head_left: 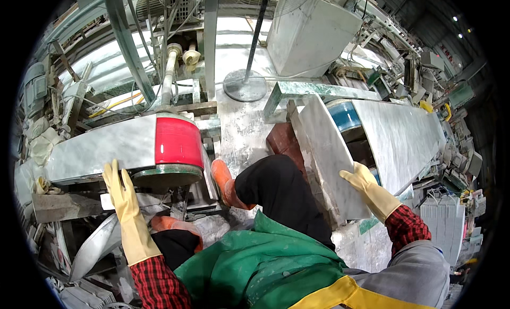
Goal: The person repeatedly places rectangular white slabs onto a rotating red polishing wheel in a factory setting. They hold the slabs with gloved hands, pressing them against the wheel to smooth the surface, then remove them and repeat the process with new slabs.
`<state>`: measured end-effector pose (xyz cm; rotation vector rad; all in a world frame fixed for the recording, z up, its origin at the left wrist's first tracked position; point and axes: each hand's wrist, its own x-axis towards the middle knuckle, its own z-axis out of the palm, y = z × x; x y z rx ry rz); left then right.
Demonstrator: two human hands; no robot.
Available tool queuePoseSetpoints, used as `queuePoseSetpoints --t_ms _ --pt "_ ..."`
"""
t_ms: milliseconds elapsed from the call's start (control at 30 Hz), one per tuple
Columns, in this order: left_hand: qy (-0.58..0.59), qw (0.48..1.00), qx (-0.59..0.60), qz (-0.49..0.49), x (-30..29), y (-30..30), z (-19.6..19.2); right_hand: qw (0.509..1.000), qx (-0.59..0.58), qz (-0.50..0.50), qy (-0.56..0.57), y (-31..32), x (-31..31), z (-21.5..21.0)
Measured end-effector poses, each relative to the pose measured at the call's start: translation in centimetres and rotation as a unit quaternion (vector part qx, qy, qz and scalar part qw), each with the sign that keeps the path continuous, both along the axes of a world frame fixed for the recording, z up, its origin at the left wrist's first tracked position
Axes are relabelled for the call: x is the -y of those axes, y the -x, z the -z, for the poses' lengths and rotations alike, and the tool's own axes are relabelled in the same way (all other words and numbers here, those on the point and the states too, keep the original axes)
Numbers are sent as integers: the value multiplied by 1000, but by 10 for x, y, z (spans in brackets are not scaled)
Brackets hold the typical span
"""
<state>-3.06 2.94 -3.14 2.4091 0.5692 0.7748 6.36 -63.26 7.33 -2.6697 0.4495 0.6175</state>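
My left hand point(126, 203), in a cream rubber glove, has its fingers stretched out and apart. Its fingertips reach the near edge of a grey-veined marble slab point(103, 147), which lies flat beside a red belt on a roller point(179, 142). On the right, my gloved right hand point(372, 191) is closed on the edge of a tilted marble slab point(330, 152). The thumb lies over that slab's edge, while the other fingers are mostly hidden. Just beyond it, another marble slab point(401, 139) lies flat next to a blue belt on a roller point(344, 117).
Between the two belts runs a pale, dusty floor point(239, 120), where my orange boot point(226, 181) stands. A pole on a round base point(245, 86) and a big white block point(313, 35) stand ahead. Metal posts point(211, 43) rise at the far left.
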Motion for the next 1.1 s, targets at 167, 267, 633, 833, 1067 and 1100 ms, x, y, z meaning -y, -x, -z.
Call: queuePoseSetpoints --t_ms 167,267,633,833,1067,1100 --pt "-30 999 -14 22 -13 5 9 1000 -6 17 -13 1 -3 -1" --pt "21 1000 -18 4 5 -1 -8 1000 -7 21 -12 5 -12 -10" --pt "13 999 -49 -7 8 -5 -13 1000 9 -14 -12 9 -9 -4" --pt "-38 997 -47 51 -25 9 16 998 -6 16 -54 2 -7 -4" --pt "-14 998 -31 54 -16 6 10 998 1 25 -66 4 -9 -6" --pt "9 999 -33 33 -16 5 8 997 13 9 -74 5 -8 -3"
